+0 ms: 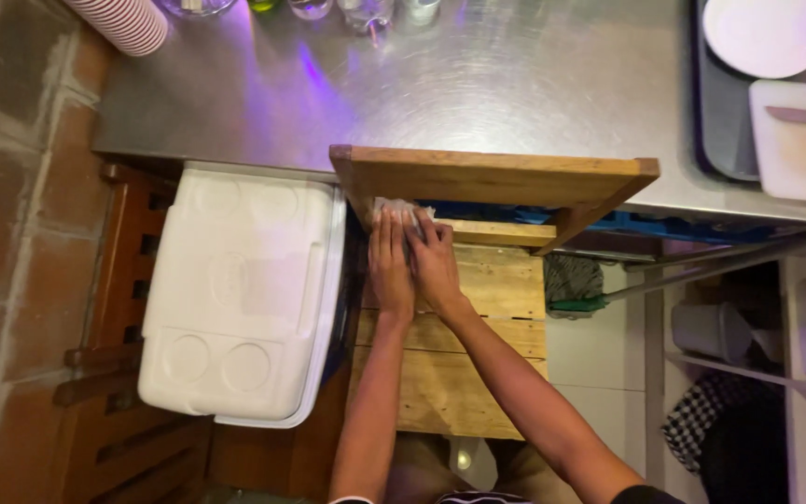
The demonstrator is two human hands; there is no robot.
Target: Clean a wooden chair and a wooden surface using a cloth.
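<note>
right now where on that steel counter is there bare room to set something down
The middle of the stainless steel counter is bare, between the glassware at the back edge and the wooden plank frame. The right end is crowded: a dark tray with a white round plate and white rectangular board.

White cooler (pixel 240 299), brown wooden crate (pixel 492 177), black-and-white checked cloth (pixel 715 411).

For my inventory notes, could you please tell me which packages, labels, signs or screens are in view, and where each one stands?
None: no package, label, sign or screen shows.
White cooler: closed rectangular box left of the hands, lid plain.
Both hands: press a white cloth under the wooden board.
</note>
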